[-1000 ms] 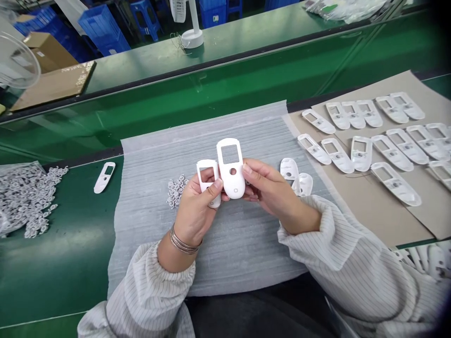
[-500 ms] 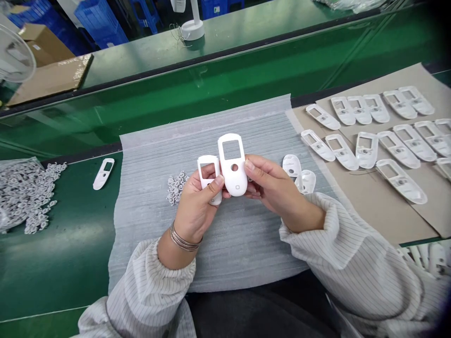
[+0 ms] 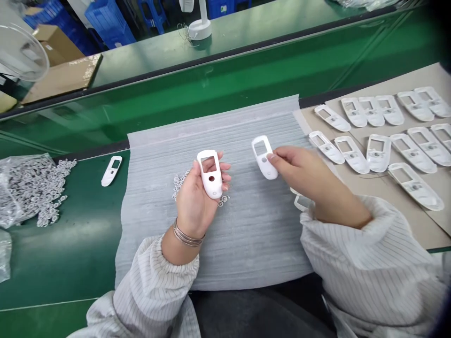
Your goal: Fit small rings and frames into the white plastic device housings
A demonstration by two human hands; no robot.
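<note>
A white plastic casing [image 3: 215, 184] with a square window and a round hole lies face up across the fingers of my left hand [image 3: 197, 206]. My right hand [image 3: 294, 171] pinches a second white casing [image 3: 267, 168] by its right side, held apart from the first, above the foam sheet [image 3: 246, 244]. Partly hidden behind my left hand sit small grey rings [image 3: 180, 180], with a few more rings [image 3: 223, 201] beside its fingers. White casing parts [image 3: 302, 203] peek out under my right wrist.
Cardboard [image 3: 384, 197] on the right carries rows of white casings [image 3: 378, 152]. At left, a single casing [image 3: 112, 171] and a plastic bag of small grey parts [image 3: 31, 188] lie on the green table [image 3: 70, 253]. A raised green ledge [image 3: 158, 51] with a lamp base [image 3: 200, 29] runs behind.
My hands have moved apart: the right one went right with one casing, while the other casing stays in my left hand, whose fingers have loosened. The view has shifted slightly.
</note>
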